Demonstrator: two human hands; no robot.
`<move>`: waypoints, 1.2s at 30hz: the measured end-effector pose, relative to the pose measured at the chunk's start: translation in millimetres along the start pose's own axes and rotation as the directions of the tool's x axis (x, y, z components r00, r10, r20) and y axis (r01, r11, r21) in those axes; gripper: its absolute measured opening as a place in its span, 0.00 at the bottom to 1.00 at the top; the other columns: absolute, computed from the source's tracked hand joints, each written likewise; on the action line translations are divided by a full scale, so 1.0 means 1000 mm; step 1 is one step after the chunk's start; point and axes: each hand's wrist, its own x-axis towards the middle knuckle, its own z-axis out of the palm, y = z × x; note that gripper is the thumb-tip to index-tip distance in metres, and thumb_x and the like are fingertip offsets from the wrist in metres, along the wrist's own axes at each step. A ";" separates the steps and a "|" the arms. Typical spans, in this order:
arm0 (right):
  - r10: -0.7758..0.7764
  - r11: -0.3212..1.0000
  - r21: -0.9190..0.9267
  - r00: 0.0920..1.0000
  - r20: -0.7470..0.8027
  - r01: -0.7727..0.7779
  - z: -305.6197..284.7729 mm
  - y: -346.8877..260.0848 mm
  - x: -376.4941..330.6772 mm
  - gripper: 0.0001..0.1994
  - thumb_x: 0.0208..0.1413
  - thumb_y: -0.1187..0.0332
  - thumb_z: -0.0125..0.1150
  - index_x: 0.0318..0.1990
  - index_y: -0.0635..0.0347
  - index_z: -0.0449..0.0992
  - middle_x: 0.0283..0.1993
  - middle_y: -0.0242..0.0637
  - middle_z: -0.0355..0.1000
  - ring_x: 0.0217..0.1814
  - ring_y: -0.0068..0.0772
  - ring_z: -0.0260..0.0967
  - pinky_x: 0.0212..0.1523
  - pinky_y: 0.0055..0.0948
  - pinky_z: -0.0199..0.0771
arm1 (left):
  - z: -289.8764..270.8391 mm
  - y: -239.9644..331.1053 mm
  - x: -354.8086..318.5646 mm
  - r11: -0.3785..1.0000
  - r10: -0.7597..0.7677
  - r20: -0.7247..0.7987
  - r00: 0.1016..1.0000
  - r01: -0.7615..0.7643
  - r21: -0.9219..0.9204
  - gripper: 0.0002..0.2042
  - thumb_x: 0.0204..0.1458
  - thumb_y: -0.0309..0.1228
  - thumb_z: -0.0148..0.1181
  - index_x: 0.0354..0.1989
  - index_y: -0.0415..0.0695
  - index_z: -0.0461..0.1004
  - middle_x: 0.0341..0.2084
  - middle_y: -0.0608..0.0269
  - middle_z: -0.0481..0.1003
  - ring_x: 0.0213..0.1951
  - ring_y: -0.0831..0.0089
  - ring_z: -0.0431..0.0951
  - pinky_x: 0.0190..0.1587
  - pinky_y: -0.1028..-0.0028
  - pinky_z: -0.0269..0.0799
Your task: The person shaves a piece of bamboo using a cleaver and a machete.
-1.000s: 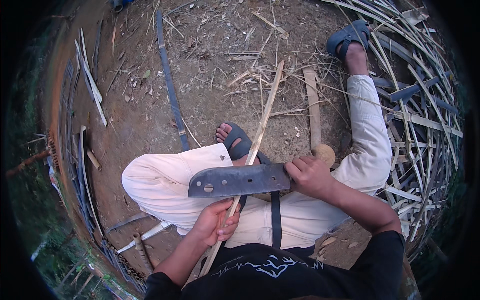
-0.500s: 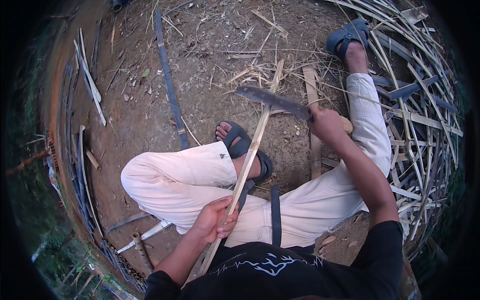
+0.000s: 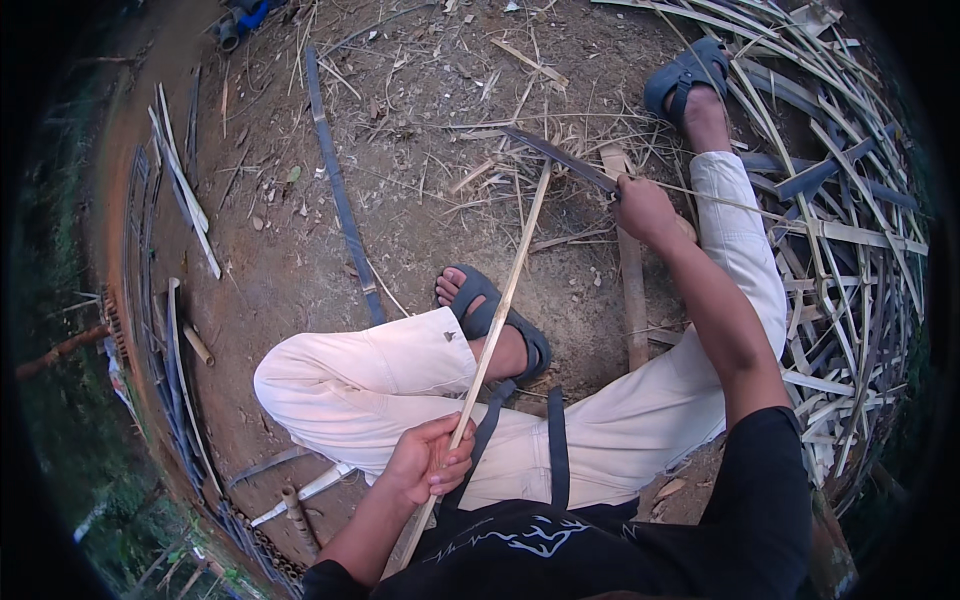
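My left hand (image 3: 432,460) is closed around the near part of a long, pale bamboo strip (image 3: 510,285). The strip slants away from me over my bent leg, past my sandalled foot (image 3: 490,310), with its near end by my shirt. Farther off to the right, my right hand (image 3: 648,210) grips a machete, its handle mostly hidden in the fist. The dark machete blade (image 3: 568,162) points up and left and meets the strip's far end; whether it cuts in there I cannot tell.
A large heap of split bamboo (image 3: 850,250) lies along the right. Shavings (image 3: 490,180) litter the dirt ahead. A flat wooden piece (image 3: 632,290) lies by my right leg, a dark strip (image 3: 340,190) left of centre, more strips (image 3: 185,180) at far left.
The machete has moved from partway along the bamboo strip out to its far end, and its blade looks narrower now. My left hand keeps its hold; the strip shows a thinner side.
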 end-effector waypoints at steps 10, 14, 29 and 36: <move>0.090 0.996 0.023 0.995 0.047 -0.091 0.009 0.012 0.010 0.10 0.52 0.71 0.55 0.40 0.64 0.76 0.36 0.52 0.78 0.40 0.55 0.78 0.44 0.50 0.78 | -0.006 0.004 0.002 1.000 0.001 0.022 1.000 -0.001 -0.003 0.15 0.67 0.38 0.35 0.34 0.42 0.63 0.14 0.66 0.60 0.08 0.76 0.56 0.07 0.76 0.54; 0.119 0.993 -0.006 0.992 0.037 -0.119 0.018 0.015 0.014 0.10 0.51 0.71 0.55 0.40 0.64 0.77 0.36 0.55 0.78 0.41 0.56 0.78 0.44 0.49 0.79 | -0.009 0.001 0.004 0.997 -0.025 0.113 0.993 0.033 -0.069 0.14 0.67 0.37 0.34 0.31 0.43 0.61 0.13 0.66 0.60 0.07 0.76 0.57 0.07 0.76 0.56; -0.521 0.850 0.072 0.853 -0.027 0.521 -0.029 -0.083 -0.132 0.09 0.49 0.68 0.62 0.35 0.60 0.71 0.28 0.44 0.75 0.31 0.49 0.78 0.32 0.44 0.79 | -0.016 -0.012 0.015 0.997 -0.052 0.071 0.996 0.048 0.063 0.18 0.66 0.41 0.32 0.25 0.48 0.60 0.09 0.71 0.56 0.05 0.81 0.55 0.05 0.80 0.51; -0.079 0.996 -0.024 0.994 0.077 0.081 -0.024 -0.014 -0.020 0.08 0.50 0.70 0.59 0.37 0.62 0.74 0.31 0.50 0.77 0.34 0.54 0.78 0.37 0.50 0.78 | -0.003 -0.011 0.017 0.987 -0.059 0.012 0.998 0.056 0.151 0.19 0.67 0.42 0.30 0.24 0.49 0.59 0.08 0.73 0.54 0.04 0.83 0.52 0.05 0.81 0.48</move>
